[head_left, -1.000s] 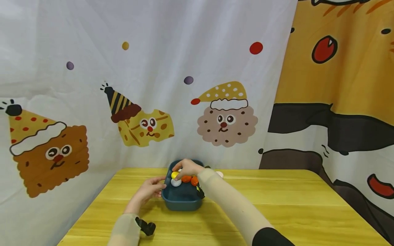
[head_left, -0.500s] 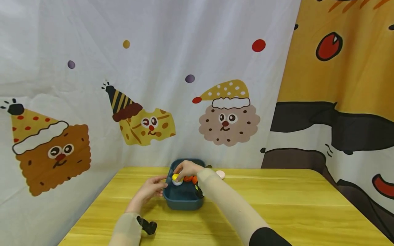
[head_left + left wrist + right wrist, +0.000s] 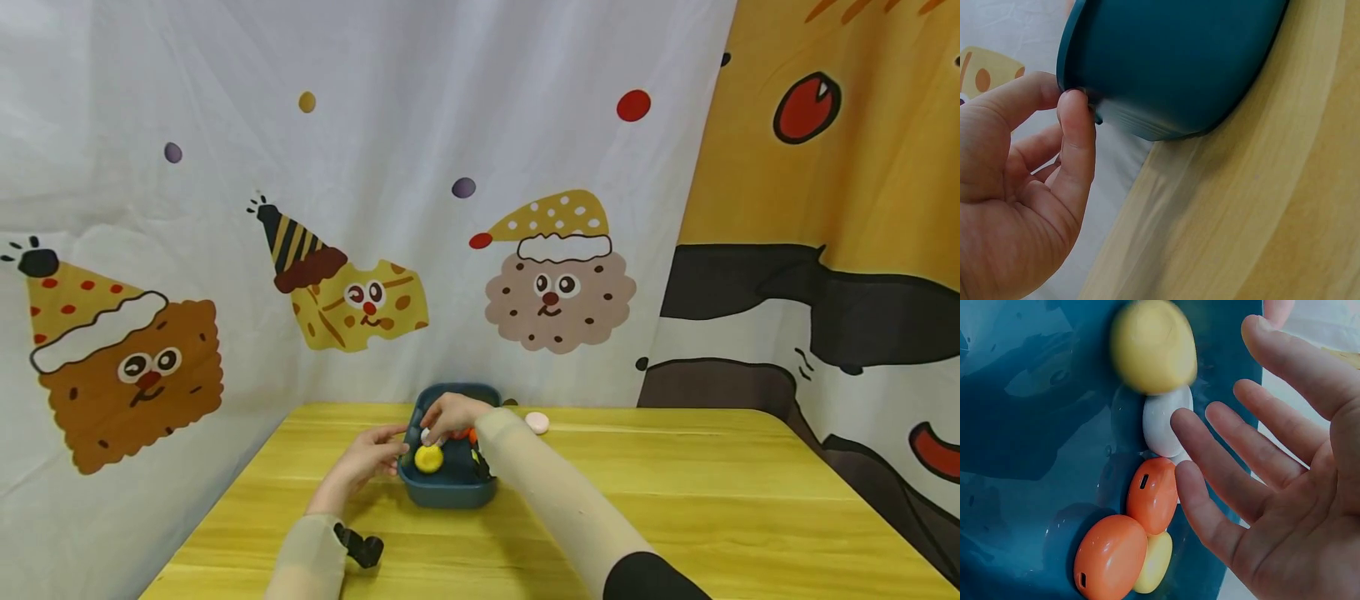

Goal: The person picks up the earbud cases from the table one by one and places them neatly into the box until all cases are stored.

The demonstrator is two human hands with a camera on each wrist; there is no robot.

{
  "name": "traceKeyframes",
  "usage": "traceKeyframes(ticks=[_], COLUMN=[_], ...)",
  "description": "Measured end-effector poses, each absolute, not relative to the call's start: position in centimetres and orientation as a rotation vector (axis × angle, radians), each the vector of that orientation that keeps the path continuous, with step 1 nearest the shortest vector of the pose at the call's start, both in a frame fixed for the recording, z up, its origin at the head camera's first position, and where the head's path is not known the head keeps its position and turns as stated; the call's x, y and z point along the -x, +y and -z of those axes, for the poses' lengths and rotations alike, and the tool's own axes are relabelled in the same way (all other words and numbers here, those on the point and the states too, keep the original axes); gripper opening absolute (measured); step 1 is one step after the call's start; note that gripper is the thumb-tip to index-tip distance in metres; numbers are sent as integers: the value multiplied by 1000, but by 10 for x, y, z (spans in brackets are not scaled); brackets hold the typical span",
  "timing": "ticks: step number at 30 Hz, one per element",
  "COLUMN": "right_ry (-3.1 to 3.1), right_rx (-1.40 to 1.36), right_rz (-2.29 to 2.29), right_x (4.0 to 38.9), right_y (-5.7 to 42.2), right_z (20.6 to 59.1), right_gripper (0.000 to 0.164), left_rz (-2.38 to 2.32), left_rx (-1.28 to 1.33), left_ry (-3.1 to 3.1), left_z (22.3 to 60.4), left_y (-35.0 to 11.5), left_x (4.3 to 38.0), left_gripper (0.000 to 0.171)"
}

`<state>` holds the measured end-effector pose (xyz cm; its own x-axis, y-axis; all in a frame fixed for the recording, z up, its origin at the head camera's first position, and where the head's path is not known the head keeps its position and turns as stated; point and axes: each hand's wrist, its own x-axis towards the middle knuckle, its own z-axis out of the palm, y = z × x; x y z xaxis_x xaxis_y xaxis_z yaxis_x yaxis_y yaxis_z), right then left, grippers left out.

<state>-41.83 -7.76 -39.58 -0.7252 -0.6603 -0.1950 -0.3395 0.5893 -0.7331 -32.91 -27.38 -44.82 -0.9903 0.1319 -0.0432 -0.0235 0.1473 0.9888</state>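
The left hand [image 3: 371, 458] pinches the left rim of a dark blue-green plastic bin [image 3: 1166, 62] between thumb and fingers. Over the bin is the right hand [image 3: 1285, 450], its fingers spread and apart, with nothing gripped. A yellow rounded piece [image 3: 1155, 347], blurred in the right wrist view, lies in the front left of the bin in the head view. Beside the fingertips sits a white egg-shaped piece [image 3: 1165, 425]. Two orange egg-shaped pieces with small dark slots, one smaller [image 3: 1152, 495] and one larger [image 3: 1110, 557], and a pale yellow piece [image 3: 1155, 562] lie along the same row.
On the wooden table [image 3: 675, 500], a pale round piece [image 3: 537, 423] lies right of the bin. A small dark thing [image 3: 510, 402] shows behind the bin's right rim. A cartoon-printed curtain [image 3: 375, 125] hangs behind the table.
The yellow piece, earlier by the right fingers atop the white one, has come away and lies nearer the bin's front. The left hand stays on the rim.
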Motion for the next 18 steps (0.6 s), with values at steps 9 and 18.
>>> traceKeyframes(ticks=[9, 18], right_ry=[2369, 2408], right_rx=[774, 875], right_rz=[962, 945], right_x=[417, 423], right_y=[-76, -59], right_z=[392, 364], right_gripper=[37, 39], left_rz=[-1973, -1977], left_rx=[-89, -86], left_ry=[2290, 2292], left_z=[448, 449], left_y=[-272, -273], left_x=[330, 332], left_gripper=[54, 52])
